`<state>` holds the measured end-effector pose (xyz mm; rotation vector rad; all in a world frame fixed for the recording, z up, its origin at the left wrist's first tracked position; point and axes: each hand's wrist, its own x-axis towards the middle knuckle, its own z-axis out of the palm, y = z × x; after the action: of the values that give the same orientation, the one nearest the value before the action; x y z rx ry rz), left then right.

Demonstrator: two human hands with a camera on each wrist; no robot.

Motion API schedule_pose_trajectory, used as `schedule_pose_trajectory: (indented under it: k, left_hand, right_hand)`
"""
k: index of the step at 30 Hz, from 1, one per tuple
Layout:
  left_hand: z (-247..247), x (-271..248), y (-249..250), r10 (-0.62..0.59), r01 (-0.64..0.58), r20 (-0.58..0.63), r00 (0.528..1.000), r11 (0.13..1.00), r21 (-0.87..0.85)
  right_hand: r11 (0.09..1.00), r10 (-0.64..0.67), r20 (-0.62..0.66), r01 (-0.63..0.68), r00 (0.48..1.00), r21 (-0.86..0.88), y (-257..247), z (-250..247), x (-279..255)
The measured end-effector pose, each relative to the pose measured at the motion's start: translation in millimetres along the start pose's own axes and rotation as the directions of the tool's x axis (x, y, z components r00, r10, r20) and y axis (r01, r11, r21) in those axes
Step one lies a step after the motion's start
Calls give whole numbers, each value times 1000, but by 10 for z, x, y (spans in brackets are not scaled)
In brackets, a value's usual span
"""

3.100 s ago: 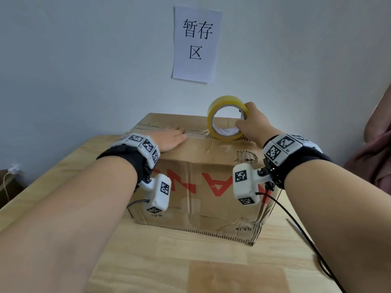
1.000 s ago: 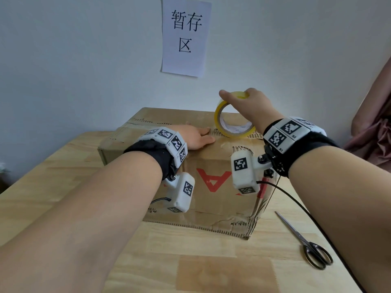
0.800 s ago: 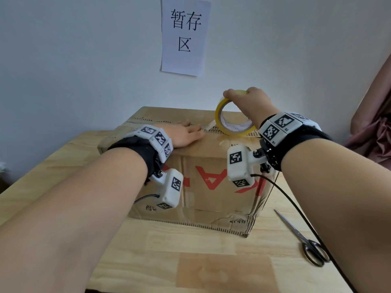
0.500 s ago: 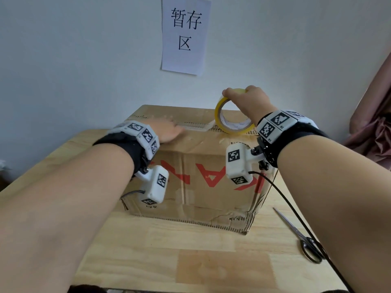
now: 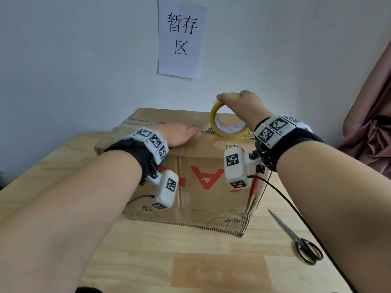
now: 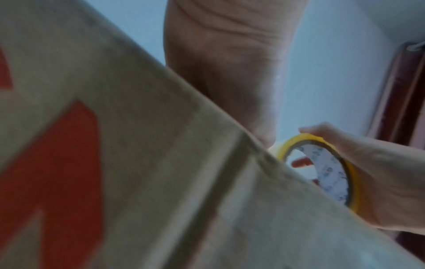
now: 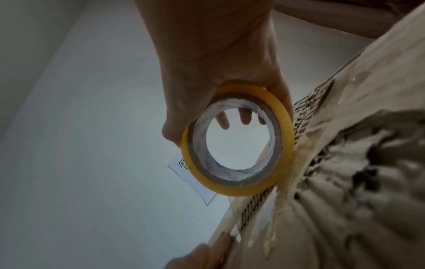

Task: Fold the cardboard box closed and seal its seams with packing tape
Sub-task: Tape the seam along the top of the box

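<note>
A closed brown cardboard box (image 5: pixel 203 195) with red print stands on the wooden table. My left hand (image 5: pixel 179 137) lies flat on the box top, fingers straight, pressing on the strip of clear tape (image 5: pixel 203 129) along the top seam. My right hand (image 5: pixel 243 106) grips a yellow roll of packing tape (image 5: pixel 227 132) from above, the roll standing on edge at the right end of the seam. In the right wrist view the roll (image 7: pixel 236 185) touches the box edge (image 7: pixel 322 163), with my fingers behind its hole. The left wrist view shows the box side (image 6: pixel 138 182) and the roll (image 6: pixel 322 145).
Black-handled scissors (image 5: pixel 304 246) lie on the table (image 5: pixel 190 261) right of the box. A white paper sign (image 5: pixel 182 39) hangs on the wall behind. A dark red curtain (image 5: pixel 372 134) hangs at the far right. A black cable (image 5: pixel 296 210) runs from my right wrist.
My left hand slid left along the seam and is now moving right again toward the roll. The right hand keeps the roll at the box's right end.
</note>
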<state>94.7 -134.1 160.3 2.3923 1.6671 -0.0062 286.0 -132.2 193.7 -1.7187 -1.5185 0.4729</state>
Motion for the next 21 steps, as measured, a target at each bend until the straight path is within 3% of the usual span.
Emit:
schedule_pose_trajectory:
  k: [6, 11, 15, 21]
  left_hand:
    - [49, 11, -13, -45, 42, 17, 999, 990, 133]
    - [114, 85, 165, -16, 13, 27, 1000, 995, 104]
    - [138, 22, 163, 35, -36, 17, 999, 996, 79]
    - [92, 4, 226, 5, -9, 42, 999, 996, 84]
  right_hand:
    - [997, 20, 6, -20, 1000, 69, 69, -31, 24]
    - [996, 25, -4, -24, 1000, 88, 82, -29, 33]
    - [1000, 5, -16, -5, 1000, 9, 57, -12, 46]
    - [992, -97, -91, 89, 991, -86, -63, 14, 37]
